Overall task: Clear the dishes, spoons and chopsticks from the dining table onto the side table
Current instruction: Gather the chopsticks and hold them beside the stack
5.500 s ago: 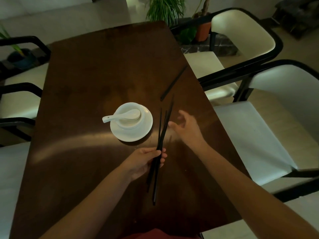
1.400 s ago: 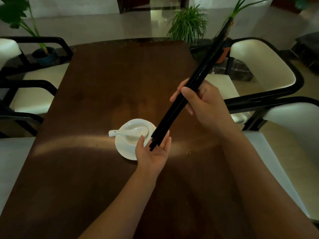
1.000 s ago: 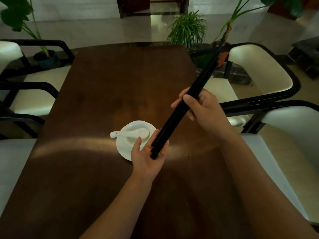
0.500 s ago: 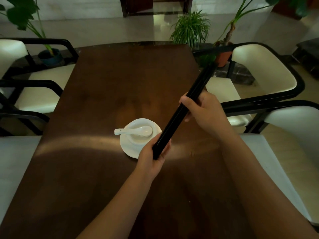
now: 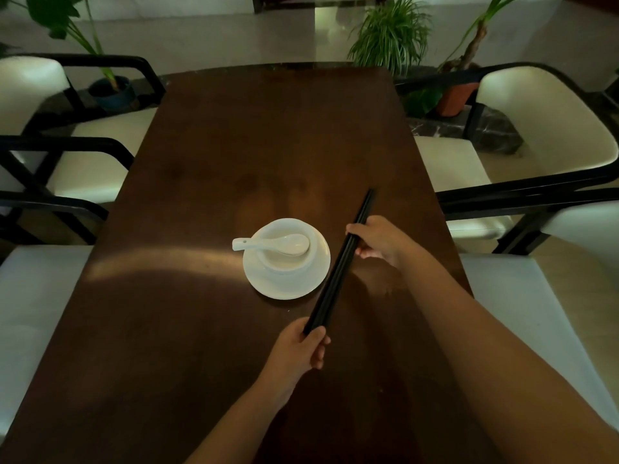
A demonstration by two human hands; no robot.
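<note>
A bundle of black chopsticks [image 5: 336,271] slants low over the dark wooden dining table [image 5: 207,162]. My left hand [image 5: 299,346] grips its near end and my right hand [image 5: 376,241] grips it nearer the far end. Just left of the bundle a white saucer [image 5: 316,276] carries a small white bowl [image 5: 310,261], and a white ceramic spoon [image 5: 271,244] lies across the bowl with its handle pointing left.
Cream chairs with black frames line both long sides: two on the left [image 5: 97,155], two on the right [image 5: 542,122]. Potted plants [image 5: 392,31] stand on the floor beyond the far table edge and at the far left [image 5: 110,88].
The chopstick bundle has dropped from a raised, steep slant to a low one close to the table. Both hands came down with it, and my left hand slid nearer to me.
</note>
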